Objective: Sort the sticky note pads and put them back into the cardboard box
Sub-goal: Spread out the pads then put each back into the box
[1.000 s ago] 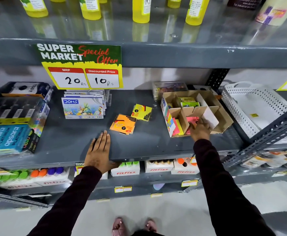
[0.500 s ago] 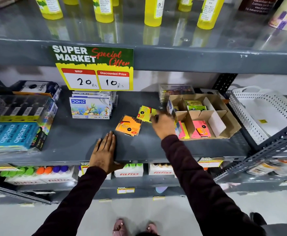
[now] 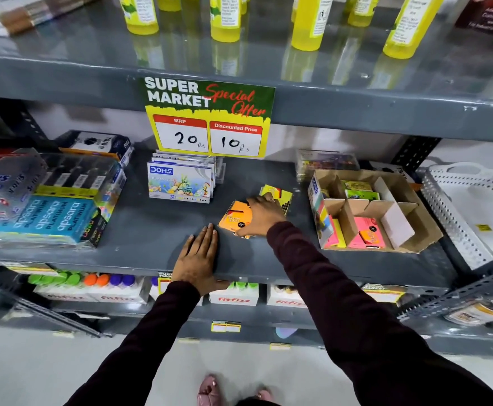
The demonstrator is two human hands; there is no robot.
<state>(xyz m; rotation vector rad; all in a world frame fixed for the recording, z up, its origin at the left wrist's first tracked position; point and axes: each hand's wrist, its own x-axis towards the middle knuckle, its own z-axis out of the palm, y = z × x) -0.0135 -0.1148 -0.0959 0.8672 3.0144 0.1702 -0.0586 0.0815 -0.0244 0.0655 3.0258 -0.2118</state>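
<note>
While the left hand (image 3: 199, 260) lies flat, fingers spread and palm down, on the front edge of the grey metal shelf (image 3: 151, 230), the right hand (image 3: 261, 215) rests over the orange sticky note pads (image 3: 235, 219), fingers curled onto them; whether a firm pinch is made cannot be told. The yellow sticky note pad (image 3: 280, 194) lies just beyond, touching or nearly touching the fingertips. To the right stands the divided cardboard box (image 3: 415, 227), pink pads (image 3: 369, 234) in a front compartment and green pads (image 3: 359, 191) in a rear one. The wrapped pads are probably light, fairly stiff and somewhat slick; gripping opposite side edges should suit better than pressing on the face.
</note>
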